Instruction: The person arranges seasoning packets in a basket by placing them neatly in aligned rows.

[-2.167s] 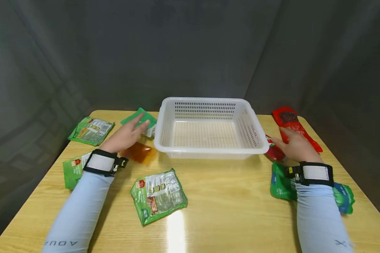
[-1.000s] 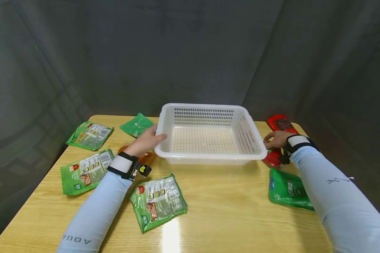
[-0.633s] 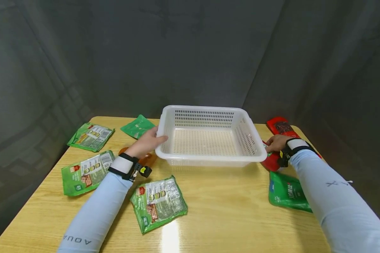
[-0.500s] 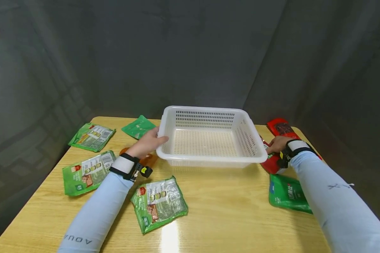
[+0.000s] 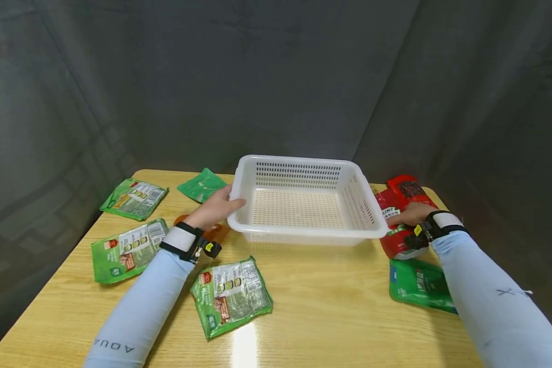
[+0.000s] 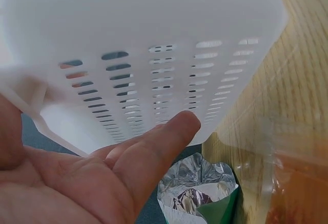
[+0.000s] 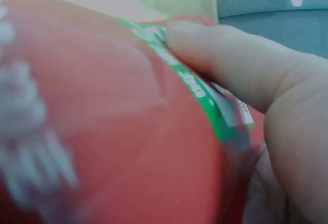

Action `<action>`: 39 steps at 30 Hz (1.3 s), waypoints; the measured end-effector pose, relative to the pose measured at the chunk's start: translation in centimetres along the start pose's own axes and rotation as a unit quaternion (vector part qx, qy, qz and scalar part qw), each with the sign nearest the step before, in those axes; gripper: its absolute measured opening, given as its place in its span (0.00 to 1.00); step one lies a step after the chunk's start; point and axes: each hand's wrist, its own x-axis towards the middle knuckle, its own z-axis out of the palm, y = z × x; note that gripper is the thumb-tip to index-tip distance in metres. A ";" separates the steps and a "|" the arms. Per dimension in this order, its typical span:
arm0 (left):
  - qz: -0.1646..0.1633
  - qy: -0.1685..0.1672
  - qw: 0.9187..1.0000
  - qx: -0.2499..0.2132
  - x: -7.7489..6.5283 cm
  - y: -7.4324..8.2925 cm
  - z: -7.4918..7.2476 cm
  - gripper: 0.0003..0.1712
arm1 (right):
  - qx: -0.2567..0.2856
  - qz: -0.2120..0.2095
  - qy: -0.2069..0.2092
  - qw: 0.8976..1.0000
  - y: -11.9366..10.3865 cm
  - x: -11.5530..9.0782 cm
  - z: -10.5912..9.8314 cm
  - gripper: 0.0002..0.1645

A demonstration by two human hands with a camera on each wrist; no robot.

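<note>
A white plastic basket [image 5: 305, 234] with slotted walls stands at the back of the table. My left hand [image 5: 216, 208] grips its left rim, thumb over the edge; in the left wrist view the fingers [image 6: 159, 152] lie along the outer slotted wall [image 6: 169, 39]. On the basket's right, my right hand [image 5: 409, 213] pinches a red Heinz pouch [image 5: 393, 241]. The right wrist view has the thumb [image 7: 205, 49] on the green-banded part of this red pouch [image 7: 102, 111]. Part of the pouch is hidden under the hand.
Three green printed bags [image 5: 232, 294] lie on the left half of the table. A small green pouch [image 5: 202, 185] and an orange sachet [image 5: 217, 234] are near the basket's left side. Right of it lie a red packet [image 5: 409, 187] and a green pouch [image 5: 418, 286].
My left hand has moved from above the sachets to the basket's rim. My right hand has taken hold of the red Heinz pouch, which has lifted and turned, showing its label.
</note>
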 end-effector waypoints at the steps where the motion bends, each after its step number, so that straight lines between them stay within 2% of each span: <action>1: -0.001 -0.001 1.000 0.000 0.0 0.0 0.0 0.36 | 0.001 -0.005 0.000 1.000 0.1 -0.1 -0.1 0.60; 9: 0.002 0.001 1.000 -0.001 0.1 -0.1 -0.1 0.36 | 0.063 -0.027 -0.003 0.998 1.3 -0.6 -0.6 0.63; 15: 0.003 -0.004 1.000 -0.005 0.1 -0.1 -0.1 0.36 | 0.110 -0.080 -0.023 0.990 1.8 -1.5 -1.0 0.55; 22: -0.002 -0.001 1.000 -0.003 0.1 0.1 -0.1 0.37 | 0.167 -0.114 -0.004 0.979 1.8 -2.4 -1.4 0.49; 27: 0.010 -0.009 1.000 -0.010 0.0 0.0 -0.3 0.37 | 0.164 -0.107 0.043 0.980 0.9 -3.8 -1.2 0.51; 31: 0.009 -0.009 1.000 -0.015 0.0 0.0 -0.3 0.37 | 0.163 -0.089 0.063 0.981 0.1 -4.7 -1.3 0.54; 35: 0.008 -0.008 1.000 -0.015 0.1 -0.1 -0.3 0.37 | 0.197 -0.075 0.074 0.975 -0.2 -5.4 -1.8 0.56; 39: 0.005 -0.008 1.000 -0.013 0.1 -0.1 -0.3 0.37 | 0.233 -0.082 0.071 0.966 -0.5 -6.4 -2.9 0.55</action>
